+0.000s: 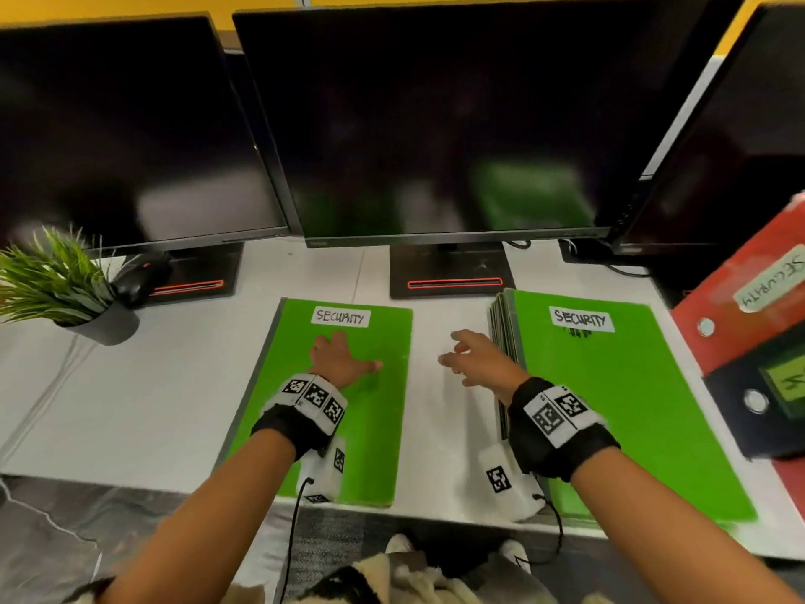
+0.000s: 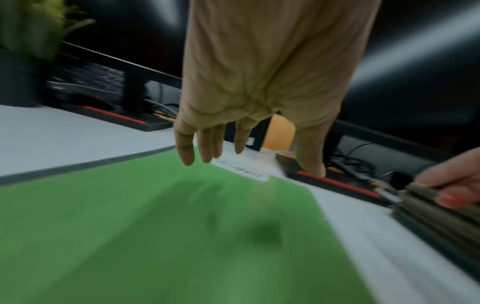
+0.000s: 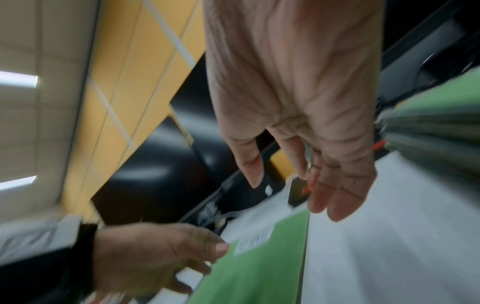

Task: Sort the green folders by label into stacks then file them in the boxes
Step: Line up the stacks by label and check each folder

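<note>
A green folder (image 1: 348, 411) labelled SECURITY lies flat on the white desk (image 1: 152, 385), its label end toward the middle monitor (image 1: 435, 124). The person's left hand (image 1: 337, 359) is spread above or on its upper half, fingers straight and slightly apart, thumb out toward the right; the left wrist view shows the fingertips (image 2: 188, 156) just over the folder's top edge near the white label, and contact cannot be confirmed. It grips nothing.

To the right, across a strip of bare desk, a stack of green folders (image 1: 618, 407) sits with another SECURITY label on top, its grey spines facing the gap. The right hand (image 1: 477, 361) hangs over that gap beside the stack's left edge, fingers loosely extended and fanned. In the left wrist view a fingertip (image 2: 453, 200) rests against the stack's top corner; whether more fingers touch is unclear through the blur.

Both folder piles reach close to the desk's near edge. Open desk surface runs left of the single folder as far as a potted plant (image 1: 65, 289). At the right edge, a red box (image 1: 740, 294) bearing a SECURITY tag stands just beside the stack, with a dark box (image 1: 766, 398) in front of it.
</note>
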`<action>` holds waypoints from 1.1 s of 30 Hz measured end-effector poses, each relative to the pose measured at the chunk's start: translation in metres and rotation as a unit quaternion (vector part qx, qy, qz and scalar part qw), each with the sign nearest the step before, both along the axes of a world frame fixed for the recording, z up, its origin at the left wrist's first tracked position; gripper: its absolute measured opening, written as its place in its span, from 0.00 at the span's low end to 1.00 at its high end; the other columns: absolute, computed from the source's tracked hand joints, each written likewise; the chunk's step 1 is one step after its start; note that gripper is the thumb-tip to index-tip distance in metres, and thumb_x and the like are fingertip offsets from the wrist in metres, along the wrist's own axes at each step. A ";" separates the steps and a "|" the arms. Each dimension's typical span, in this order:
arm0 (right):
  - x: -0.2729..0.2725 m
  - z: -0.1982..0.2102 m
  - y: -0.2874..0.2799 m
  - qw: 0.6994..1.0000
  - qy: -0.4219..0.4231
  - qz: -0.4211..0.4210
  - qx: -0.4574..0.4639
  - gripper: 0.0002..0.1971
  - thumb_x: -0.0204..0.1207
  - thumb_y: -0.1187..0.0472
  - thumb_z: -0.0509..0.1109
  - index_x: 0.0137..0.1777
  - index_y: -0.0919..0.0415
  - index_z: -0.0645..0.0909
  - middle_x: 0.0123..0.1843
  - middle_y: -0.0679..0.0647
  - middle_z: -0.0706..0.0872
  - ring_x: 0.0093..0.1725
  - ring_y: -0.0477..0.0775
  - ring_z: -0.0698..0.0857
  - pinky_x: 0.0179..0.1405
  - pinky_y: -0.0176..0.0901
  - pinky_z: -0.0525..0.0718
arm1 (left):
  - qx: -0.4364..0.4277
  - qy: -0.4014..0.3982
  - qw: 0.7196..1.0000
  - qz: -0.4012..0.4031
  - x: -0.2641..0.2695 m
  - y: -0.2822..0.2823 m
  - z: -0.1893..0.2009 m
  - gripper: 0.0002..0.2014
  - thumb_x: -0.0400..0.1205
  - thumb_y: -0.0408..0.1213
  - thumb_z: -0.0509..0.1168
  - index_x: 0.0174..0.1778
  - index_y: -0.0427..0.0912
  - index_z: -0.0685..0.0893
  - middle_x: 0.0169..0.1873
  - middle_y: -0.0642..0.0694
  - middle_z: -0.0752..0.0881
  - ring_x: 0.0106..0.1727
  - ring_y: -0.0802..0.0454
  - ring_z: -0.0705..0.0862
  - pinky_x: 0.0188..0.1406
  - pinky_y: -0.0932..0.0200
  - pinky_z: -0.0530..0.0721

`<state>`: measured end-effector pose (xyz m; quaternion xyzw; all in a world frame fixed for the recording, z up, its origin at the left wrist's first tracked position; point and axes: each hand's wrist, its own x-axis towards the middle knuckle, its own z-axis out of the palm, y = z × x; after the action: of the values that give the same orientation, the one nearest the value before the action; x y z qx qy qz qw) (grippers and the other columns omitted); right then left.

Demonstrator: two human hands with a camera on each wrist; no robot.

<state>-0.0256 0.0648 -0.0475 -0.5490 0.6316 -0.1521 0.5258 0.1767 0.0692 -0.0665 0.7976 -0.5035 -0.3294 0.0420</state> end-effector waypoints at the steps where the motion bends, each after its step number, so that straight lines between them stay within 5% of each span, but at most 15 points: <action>1: -0.015 0.006 -0.003 0.999 -0.025 -0.036 -0.002 0.27 0.79 0.62 0.65 0.77 0.64 0.64 0.65 0.59 0.72 0.55 0.54 0.77 0.44 0.44 0.77 | -0.013 0.025 0.999 -0.026 -0.018 -0.006 0.003 0.43 0.75 0.52 0.70 0.80 0.36 0.59 0.79 0.33 0.59 0.80 0.35 0.59 0.78 0.45 0.64; 5: -0.081 0.018 -0.012 0.990 -0.042 -0.137 -0.011 0.23 0.80 0.63 0.64 0.74 0.64 0.67 0.56 0.58 0.75 0.46 0.51 0.76 0.37 0.40 0.75 | -0.052 0.110 0.986 -0.117 -0.100 -0.022 0.012 0.32 0.77 0.49 0.69 0.74 0.37 0.70 0.74 0.36 0.69 0.75 0.43 0.69 0.72 0.56 0.69; 9: -0.149 0.005 -0.014 0.981 0.092 -0.169 -0.015 0.09 0.77 0.62 0.67 0.56 0.64 0.77 0.46 0.59 0.78 0.45 0.55 0.77 0.40 0.44 0.77 | -0.035 0.145 0.974 -0.173 -0.171 -0.023 0.016 0.24 0.79 0.43 0.67 0.69 0.34 0.77 0.67 0.35 0.77 0.66 0.42 0.79 0.57 0.64 0.76; 10: -0.164 -0.001 -0.014 0.973 0.163 -0.162 -0.007 0.09 0.76 0.60 0.68 0.52 0.65 0.79 0.48 0.60 0.81 0.49 0.57 0.79 0.50 0.48 0.80 | -0.025 0.149 0.972 -0.179 -0.185 -0.023 0.014 0.22 0.79 0.42 0.67 0.67 0.33 0.79 0.65 0.34 0.79 0.64 0.41 0.80 0.57 0.65 0.77; 12: -0.190 -0.012 -0.009 0.941 0.299 -0.154 0.042 0.18 0.74 0.55 0.68 0.61 0.64 0.79 0.65 0.64 0.78 0.66 0.62 0.75 0.68 0.51 0.72 | -0.008 0.131 0.976 -0.175 -0.206 -0.022 0.009 0.23 0.79 0.44 0.66 0.67 0.34 0.78 0.65 0.34 0.76 0.68 0.40 0.75 0.66 0.55 0.77; 14: -0.208 -0.019 0.000 0.917 0.351 -0.172 0.084 0.29 0.74 0.53 0.69 0.71 0.64 0.69 0.75 0.66 0.66 0.75 0.66 0.65 0.72 0.51 0.66 | -0.002 0.098 0.984 -0.150 -0.220 -0.023 0.004 0.26 0.78 0.46 0.66 0.70 0.37 0.75 0.67 0.34 0.70 0.71 0.37 0.69 0.71 0.47 0.73; 24: -0.234 -0.035 0.004 0.921 0.346 -0.147 0.102 0.58 0.63 0.39 0.77 0.81 0.69 0.47 0.81 0.69 0.53 0.82 0.68 0.51 0.79 0.61 0.54 | 0.013 0.007 1.000 0.007 -0.254 -0.030 0.001 0.29 0.78 0.41 0.66 0.71 0.34 0.64 0.71 0.38 0.66 0.72 0.41 0.68 0.70 0.49 0.70; 33: -0.242 -0.023 0.000 0.928 0.318 -0.169 0.090 0.58 0.62 0.43 0.79 0.79 0.73 0.49 0.80 0.69 0.56 0.81 0.67 0.55 0.80 0.55 0.58 | 0.009 -0.013 0.999 0.049 -0.268 -0.039 0.002 0.26 0.80 0.40 0.63 0.71 0.35 0.63 0.72 0.39 0.66 0.72 0.40 0.68 0.68 0.51 0.71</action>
<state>-0.2677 0.0644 -0.0707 -0.4041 0.8603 0.0011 0.3107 -0.0912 0.0303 -0.0644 0.8259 -0.4612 -0.3214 0.0442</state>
